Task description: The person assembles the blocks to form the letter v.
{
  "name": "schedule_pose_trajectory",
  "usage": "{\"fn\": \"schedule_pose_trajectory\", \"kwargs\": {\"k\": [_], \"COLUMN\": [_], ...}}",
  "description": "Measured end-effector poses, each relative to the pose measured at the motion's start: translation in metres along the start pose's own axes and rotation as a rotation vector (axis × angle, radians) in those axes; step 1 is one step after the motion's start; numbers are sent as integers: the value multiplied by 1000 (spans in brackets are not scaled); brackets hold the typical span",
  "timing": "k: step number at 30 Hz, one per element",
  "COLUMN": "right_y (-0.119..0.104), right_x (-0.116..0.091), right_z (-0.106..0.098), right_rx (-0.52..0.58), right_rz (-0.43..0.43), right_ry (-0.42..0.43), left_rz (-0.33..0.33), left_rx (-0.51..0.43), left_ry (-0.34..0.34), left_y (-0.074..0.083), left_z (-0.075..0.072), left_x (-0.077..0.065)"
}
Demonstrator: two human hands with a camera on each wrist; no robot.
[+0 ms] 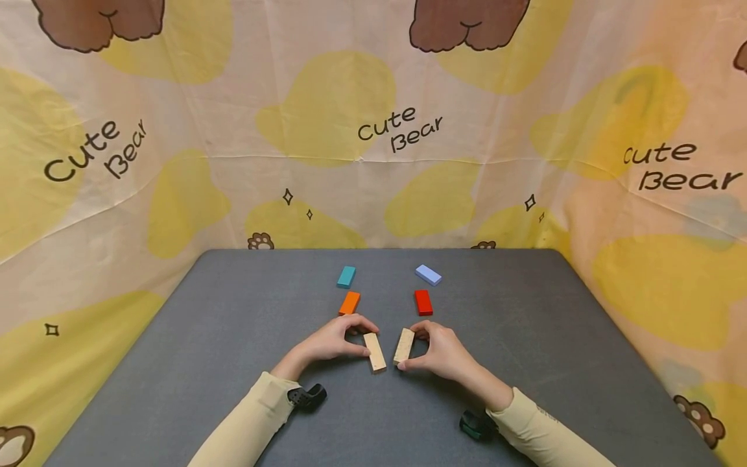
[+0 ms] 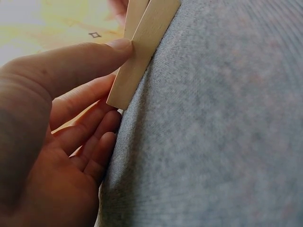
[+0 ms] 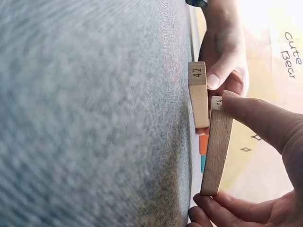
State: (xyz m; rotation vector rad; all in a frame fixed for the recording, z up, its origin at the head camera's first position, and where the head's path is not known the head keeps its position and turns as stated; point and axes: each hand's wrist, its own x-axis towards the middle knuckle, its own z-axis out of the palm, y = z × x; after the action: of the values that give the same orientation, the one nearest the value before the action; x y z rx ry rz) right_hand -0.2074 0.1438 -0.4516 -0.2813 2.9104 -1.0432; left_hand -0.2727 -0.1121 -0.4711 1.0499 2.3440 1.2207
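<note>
Nearest are the two pale sleeves, the left sleeve (image 1: 242, 421) and the right sleeve (image 1: 551, 434), each with a dark device at the cuff: the left device (image 1: 308, 396) and the right device (image 1: 476, 425).

Beyond them, both hands are grasping. The left hand (image 1: 328, 342) pinches one plain wooden block (image 1: 375, 354), thumb at its side and fingers toward the far end; its near end carries the number 42. The right hand (image 1: 441, 351) holds another plain block (image 1: 404, 346) by its two ends, the thumb partly covering the marking there. These two blocks are in the middle of the tabletop (image 1: 222, 350), just beside each other but apart, slanting so that their near ends are closer. Whether the right one is touching the surface, I cannot tell.

In my judgement, if the hands came together at this slant, the near corners could knock first and turn a block. The left grip, being off the block's centre, might also let it swing.

Farther away lie an orange block (image 1: 350, 303), close beyond the left fingers, which a careless knuckle could push, and a red block (image 1: 423, 303). Behind these are a teal block (image 1: 346, 277) and a lavender block (image 1: 428, 274), then the printed cloth (image 1: 327, 110).
</note>
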Motion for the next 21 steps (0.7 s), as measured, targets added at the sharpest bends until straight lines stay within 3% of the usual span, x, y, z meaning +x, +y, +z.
{"fn": "schedule_pose_trajectory", "kwargs": {"k": [7,11,13,21], "right_y": [1,0,-1,-3], "right_x": [-1,-2,-2,-3], "right_z": [2,1,2,4], "right_rx": [-11,-15,-19,-35], "right_rz": [-12,-4,-4,-6], "right_ry": [15,17,13,20], "left_rz": [4,11,10,-6], "left_rx": [-30,-32,-35,10], "left_ry": [-25,-17,-15,-7], "left_y": [27,32,31,-1], "left_z": [-7,-8,-7,-2], "left_x": [-6,-8,-8,0]}}
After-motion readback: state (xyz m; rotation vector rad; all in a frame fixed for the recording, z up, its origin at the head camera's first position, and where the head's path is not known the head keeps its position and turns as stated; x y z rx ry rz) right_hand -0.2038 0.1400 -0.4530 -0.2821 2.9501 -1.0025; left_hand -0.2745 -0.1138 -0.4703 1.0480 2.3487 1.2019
